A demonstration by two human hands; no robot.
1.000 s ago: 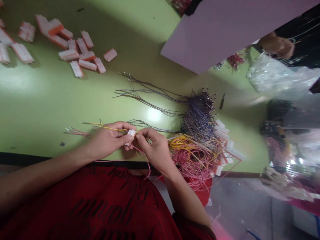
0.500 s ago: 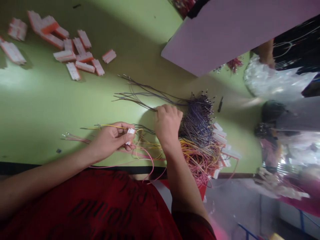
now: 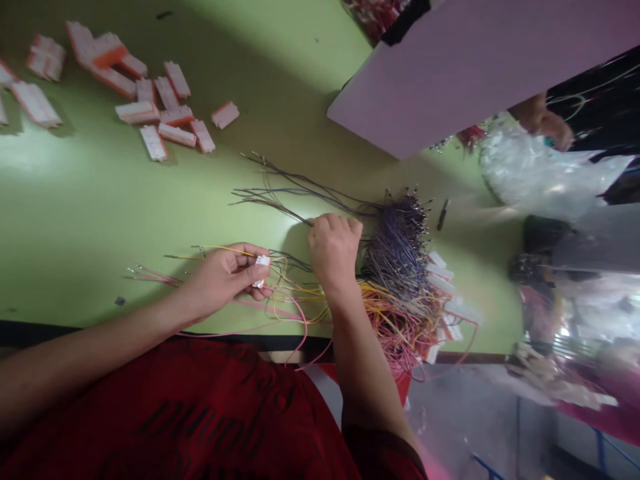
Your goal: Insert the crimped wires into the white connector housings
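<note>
Between the thumb and fingers of my left hand (image 3: pixel 227 277) is a small white connector housing (image 3: pixel 262 261), with yellow and pink wires running from it. My right hand (image 3: pixel 334 250) is closed, knuckles up, over dark wires (image 3: pixel 285 211) whose ends fan out to the left. Its fingertips are hidden beneath the hand. To its right lies a thick bundle of dark purple wires (image 3: pixel 397 240) with metal tips. Below that bundle is a tangle of yellow and pink wires (image 3: pixel 400 320).
Several white and orange connector housings (image 3: pixel 170 113) lie scattered at the upper left. More housings (image 3: pixel 440 273) sit beside the wire bundle. A pale purple box (image 3: pixel 425 87) juts over the table (image 3: pixel 100 220). Another person's hand (image 3: pixel 545 123) is near a clear plastic bag (image 3: pixel 520 167).
The view has shifted slightly, so table items sit a little further right and lower. Both my hands keep their hold. The other person's hand has come further into view.
</note>
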